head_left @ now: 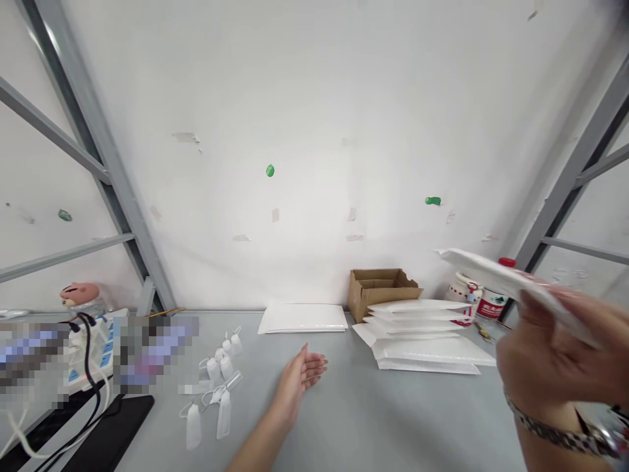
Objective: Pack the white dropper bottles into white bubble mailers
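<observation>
My left hand is held over the grey table with its fingers stretched out and nothing in it. On the right, my right hand is raised and grips a white padded envelope, seen nearly edge-on and partly blurred. Below it, a fanned stack of white padded envelopes lies on the table. Another flat white envelope rests near the wall, beyond my left hand. To the left of that hand lie several small white translucent tags with loops.
Behind the stack stands an open cardboard box. A red-capped bottle and a white jar are at the back right. A power strip with cables and a black flat object occupy the left. Grey metal frames flank the wall.
</observation>
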{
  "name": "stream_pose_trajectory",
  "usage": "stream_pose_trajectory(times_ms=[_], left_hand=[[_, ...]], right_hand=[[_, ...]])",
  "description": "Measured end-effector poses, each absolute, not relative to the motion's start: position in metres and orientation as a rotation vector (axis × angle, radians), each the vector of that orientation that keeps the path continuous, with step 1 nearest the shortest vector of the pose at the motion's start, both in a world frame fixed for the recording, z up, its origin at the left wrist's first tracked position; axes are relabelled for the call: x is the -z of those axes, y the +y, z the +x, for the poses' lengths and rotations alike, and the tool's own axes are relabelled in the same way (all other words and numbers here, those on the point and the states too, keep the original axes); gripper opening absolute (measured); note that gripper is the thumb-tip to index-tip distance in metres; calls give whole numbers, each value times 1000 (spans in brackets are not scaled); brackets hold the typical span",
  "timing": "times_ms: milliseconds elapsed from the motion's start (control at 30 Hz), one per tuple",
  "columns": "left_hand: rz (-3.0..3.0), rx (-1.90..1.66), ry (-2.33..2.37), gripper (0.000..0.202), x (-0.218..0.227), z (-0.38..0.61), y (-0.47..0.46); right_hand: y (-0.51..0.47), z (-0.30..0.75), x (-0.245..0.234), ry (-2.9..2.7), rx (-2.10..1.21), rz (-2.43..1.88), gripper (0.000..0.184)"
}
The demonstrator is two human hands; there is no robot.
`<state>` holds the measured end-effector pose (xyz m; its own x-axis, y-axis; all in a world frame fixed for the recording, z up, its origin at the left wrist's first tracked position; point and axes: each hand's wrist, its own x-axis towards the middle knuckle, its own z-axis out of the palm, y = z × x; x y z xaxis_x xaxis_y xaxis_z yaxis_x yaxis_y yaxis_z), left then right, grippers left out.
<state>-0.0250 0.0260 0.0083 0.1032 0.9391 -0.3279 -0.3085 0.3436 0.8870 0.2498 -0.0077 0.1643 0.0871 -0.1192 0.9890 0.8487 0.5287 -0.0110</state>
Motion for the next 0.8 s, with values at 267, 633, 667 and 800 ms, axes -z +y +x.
stream_pose_trajectory(times_ms=[267,633,667,800], left_hand=[[793,-1043,1079,48,-5,-24,25],[806,-1047,1067,47,-7,-24,26],[800,-1062,1069,47,-7,-24,26],[724,-1222,1121,43,-5,-28,29]], right_hand=[[52,263,-106,-2118,979,-1031,37],[68,248,-84,-2193,523,-1160,33],[66,241,-87,-2146,500,-1126,35],[62,189,-80,-1943,384,-989,30]])
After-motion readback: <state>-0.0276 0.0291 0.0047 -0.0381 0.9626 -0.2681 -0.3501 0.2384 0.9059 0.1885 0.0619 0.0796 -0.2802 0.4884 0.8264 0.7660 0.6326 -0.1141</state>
